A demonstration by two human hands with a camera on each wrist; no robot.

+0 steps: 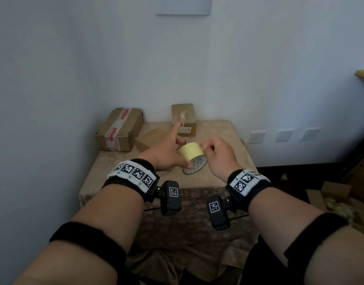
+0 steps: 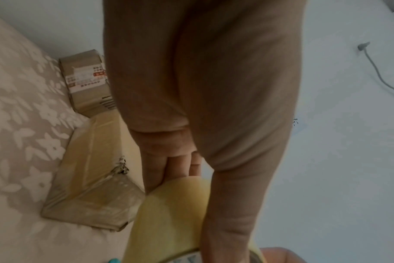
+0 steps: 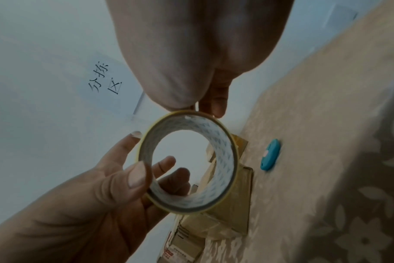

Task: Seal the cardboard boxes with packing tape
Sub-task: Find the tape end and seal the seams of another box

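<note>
A roll of yellowish packing tape [image 1: 189, 154] hangs above the table. My left hand [image 1: 177, 155] grips it, thumb on the near rim [image 3: 135, 178] and fingers behind and inside the core, index finger stretched out. My right hand [image 1: 203, 146] pinches the tape end at the top of the roll [image 3: 187, 160]. Behind the hands stand three cardboard boxes: a large one with red-printed tape [image 1: 120, 129], a small low one [image 1: 150, 138] and an upright one [image 1: 184, 119]. In the left wrist view the roll [image 2: 169, 213] lies beside the low box [image 2: 90, 178].
The table wears a beige flowered cloth [image 1: 218, 182] and stands in a wall corner. A small blue cutter [image 3: 270, 154] lies on the cloth to the right of the boxes. An open box with loose filler [image 1: 337, 202] sits on the floor at right.
</note>
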